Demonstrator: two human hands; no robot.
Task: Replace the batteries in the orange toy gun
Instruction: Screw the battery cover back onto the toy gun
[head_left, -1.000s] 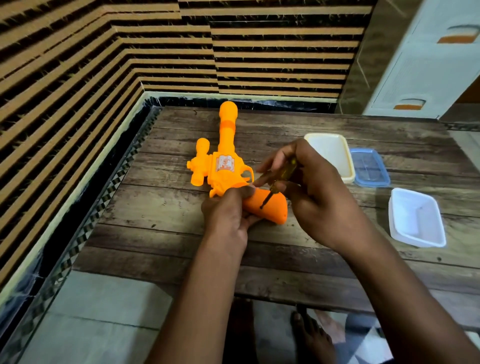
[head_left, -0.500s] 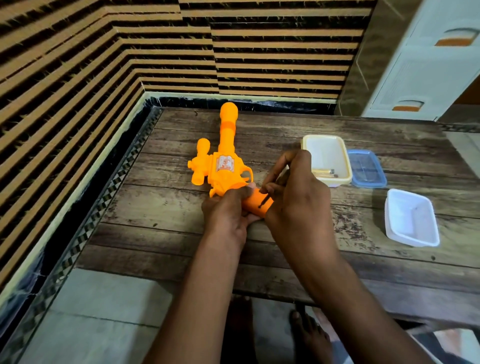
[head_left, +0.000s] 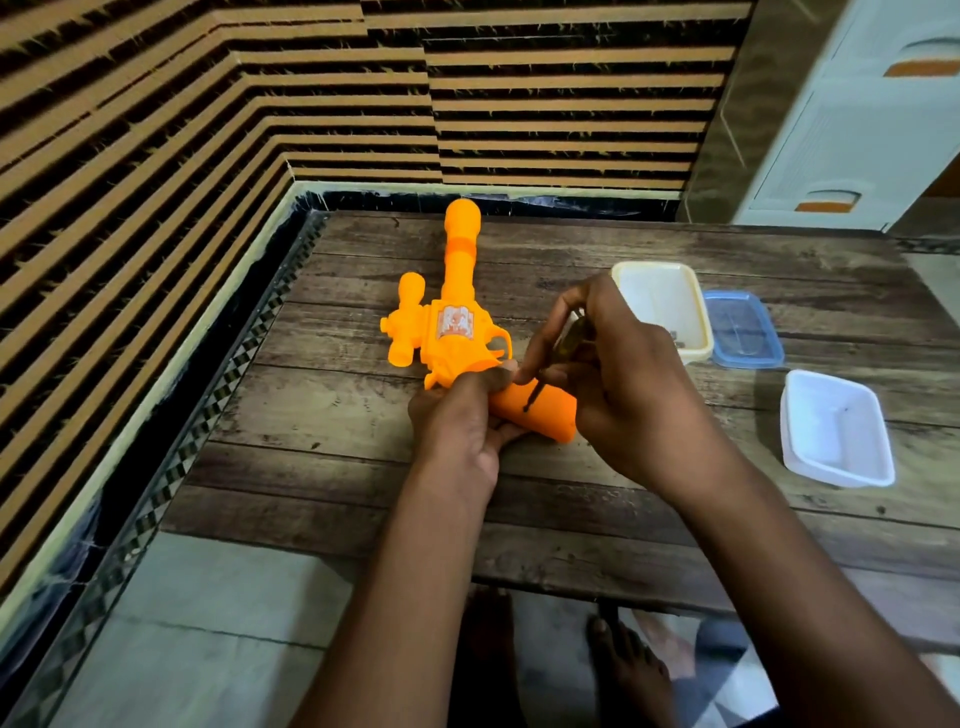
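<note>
My left hand (head_left: 460, 423) clamped orange toy gun (head_left: 457, 332) by grip, mid-table (head_left: 332, 415), barrel toward far edge. My right hand (head_left: 618, 379) pinched screwdriver (head_left: 550, 374), tip on grip.

The orange toy gun (head_left: 457, 332) is lying flat on the wooden bench (head_left: 332, 431), barrel pointing away. The left hand (head_left: 457, 421) is gripping its handle, while the right hand (head_left: 618, 384) is holding a small screwdriver (head_left: 550, 371), tip touching the handle. A cream tub (head_left: 662, 306), blue lid (head_left: 743, 330) and white tub (head_left: 836, 428) are sitting to the right.
</note>
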